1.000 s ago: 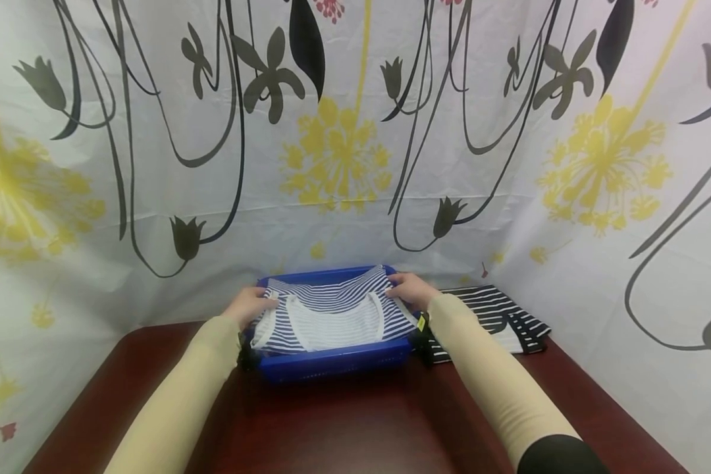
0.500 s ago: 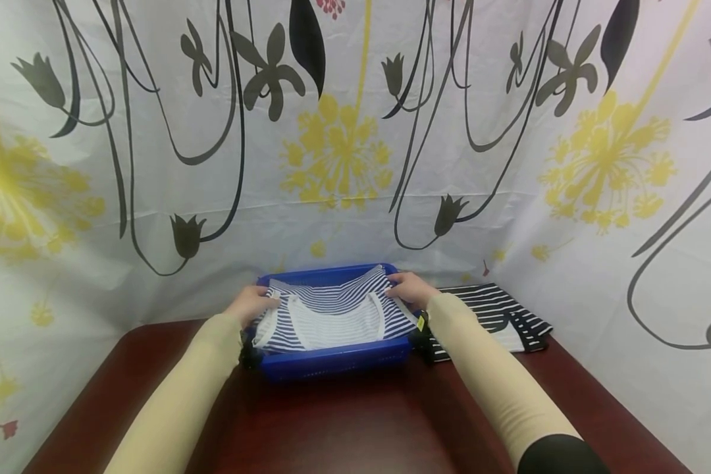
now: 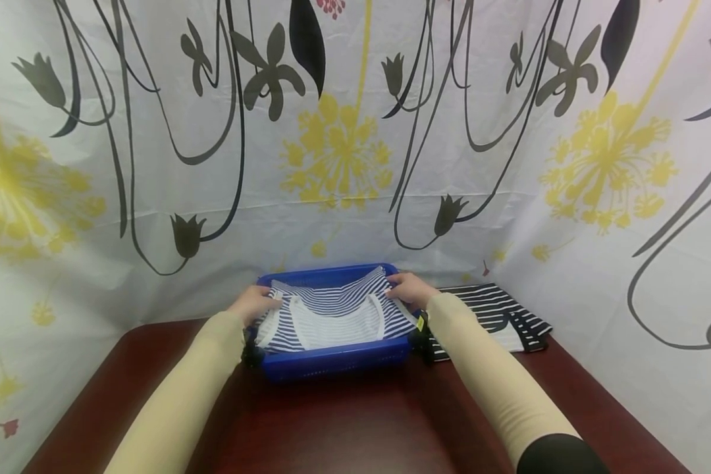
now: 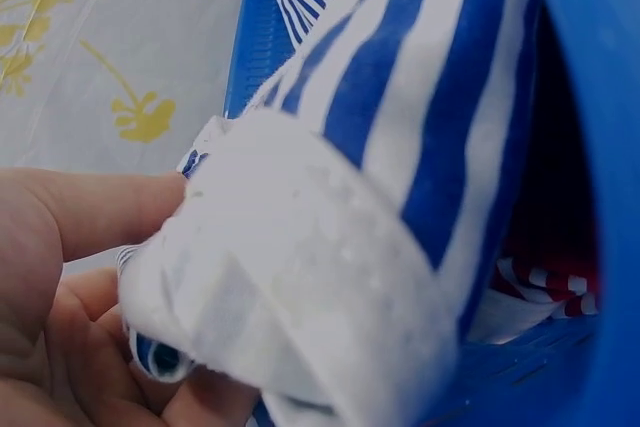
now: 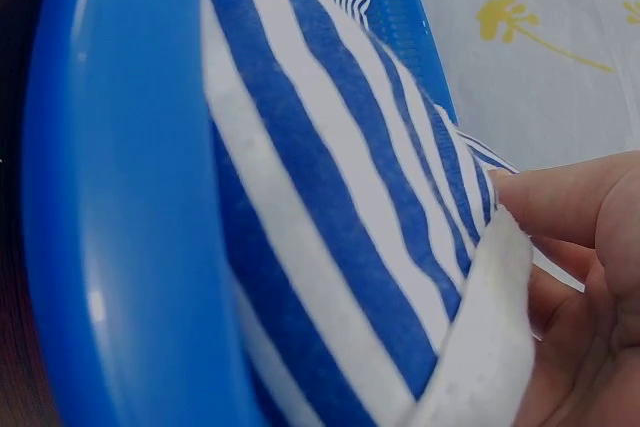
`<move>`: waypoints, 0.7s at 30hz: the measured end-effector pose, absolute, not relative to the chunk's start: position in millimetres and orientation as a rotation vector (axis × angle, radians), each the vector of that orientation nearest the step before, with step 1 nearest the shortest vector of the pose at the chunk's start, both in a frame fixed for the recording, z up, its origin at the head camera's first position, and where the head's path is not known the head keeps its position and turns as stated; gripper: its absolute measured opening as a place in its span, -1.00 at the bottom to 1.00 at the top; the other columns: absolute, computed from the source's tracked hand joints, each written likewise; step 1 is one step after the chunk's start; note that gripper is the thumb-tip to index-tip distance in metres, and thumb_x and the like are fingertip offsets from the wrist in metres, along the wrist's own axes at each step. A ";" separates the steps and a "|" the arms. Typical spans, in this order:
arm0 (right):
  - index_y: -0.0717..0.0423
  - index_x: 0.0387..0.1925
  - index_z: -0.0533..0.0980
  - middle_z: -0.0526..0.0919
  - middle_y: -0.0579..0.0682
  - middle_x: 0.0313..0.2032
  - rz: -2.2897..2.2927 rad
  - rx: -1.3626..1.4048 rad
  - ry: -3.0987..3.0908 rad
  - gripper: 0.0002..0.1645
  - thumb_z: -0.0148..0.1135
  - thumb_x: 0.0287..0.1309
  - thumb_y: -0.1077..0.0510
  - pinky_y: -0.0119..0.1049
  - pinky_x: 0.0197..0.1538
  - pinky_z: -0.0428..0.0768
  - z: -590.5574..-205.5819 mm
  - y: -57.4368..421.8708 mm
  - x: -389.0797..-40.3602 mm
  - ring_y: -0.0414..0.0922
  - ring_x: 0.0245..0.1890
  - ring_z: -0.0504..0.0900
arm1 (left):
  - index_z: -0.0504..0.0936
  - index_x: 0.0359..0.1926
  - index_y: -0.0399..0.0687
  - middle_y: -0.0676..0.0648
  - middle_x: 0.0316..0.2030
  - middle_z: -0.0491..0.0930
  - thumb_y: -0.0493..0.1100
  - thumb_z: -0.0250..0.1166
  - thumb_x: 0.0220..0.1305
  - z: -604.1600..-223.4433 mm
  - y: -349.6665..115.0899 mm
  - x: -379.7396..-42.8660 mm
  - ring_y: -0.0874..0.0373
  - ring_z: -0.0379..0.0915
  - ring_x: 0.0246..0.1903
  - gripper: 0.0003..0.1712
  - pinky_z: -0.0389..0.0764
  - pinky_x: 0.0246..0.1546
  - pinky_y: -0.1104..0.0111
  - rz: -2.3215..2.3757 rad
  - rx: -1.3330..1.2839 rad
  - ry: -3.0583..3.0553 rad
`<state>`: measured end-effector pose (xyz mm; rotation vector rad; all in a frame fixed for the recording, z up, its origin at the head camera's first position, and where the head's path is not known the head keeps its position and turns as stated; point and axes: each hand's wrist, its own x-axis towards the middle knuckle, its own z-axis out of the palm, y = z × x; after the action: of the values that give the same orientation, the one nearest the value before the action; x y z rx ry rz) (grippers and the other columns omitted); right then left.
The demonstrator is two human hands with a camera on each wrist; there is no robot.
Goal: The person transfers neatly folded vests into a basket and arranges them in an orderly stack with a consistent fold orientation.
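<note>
Low inside the blue basket (image 3: 338, 364), left wrist view catches some red-and-white cloth (image 4: 558, 289) that's hidden in the head view. Only the head view gets the black-striped garment (image 3: 480, 304) on the table (image 3: 343, 428). Blue-striped shirt (image 3: 339, 328) is at the basket's opening, between the left hand (image 3: 253, 304) and right hand (image 3: 411, 290), each pinching its side.

White, wrinkly sheet with yellow flowers and grey tulips (image 3: 355, 164) is hanging at back. Smooth, dark red table with round corner (image 3: 343, 421) is shining softly.
</note>
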<state>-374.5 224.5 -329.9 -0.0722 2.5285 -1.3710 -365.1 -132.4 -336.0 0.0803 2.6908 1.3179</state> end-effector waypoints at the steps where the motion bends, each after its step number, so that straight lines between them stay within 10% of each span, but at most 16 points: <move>1: 0.24 0.44 0.14 0.30 0.30 0.30 -1.367 -0.071 2.533 -0.28 0.11 0.30 0.26 0.00 -0.11 0.63 -329.6 224.3 -374.6 -0.01 -0.16 0.58 | 0.15 0.36 -0.51 -0.48 0.34 0.10 -0.16 0.20 0.32 -335.6 -132.3 -365.1 -0.31 0.06 0.33 -0.25 0.12 0.33 -0.04 1.316 0.079 2.691; 21: 0.30 0.42 0.14 0.40 0.32 0.21 -1.347 -0.036 2.503 -0.26 0.11 0.23 0.35 -0.05 -0.09 0.62 -327.1 220.1 -369.0 0.01 -0.13 0.58 | 0.15 0.34 -0.56 -0.50 0.31 0.17 -0.23 0.21 0.30 -339.1 -134.3 -366.9 -0.29 0.17 0.27 -0.27 0.24 0.28 -0.01 1.378 0.075 2.635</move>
<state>-369.0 220.1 -327.1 -0.0359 2.5028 -1.3470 -366.9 -134.3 -339.1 0.0753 2.6353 1.3776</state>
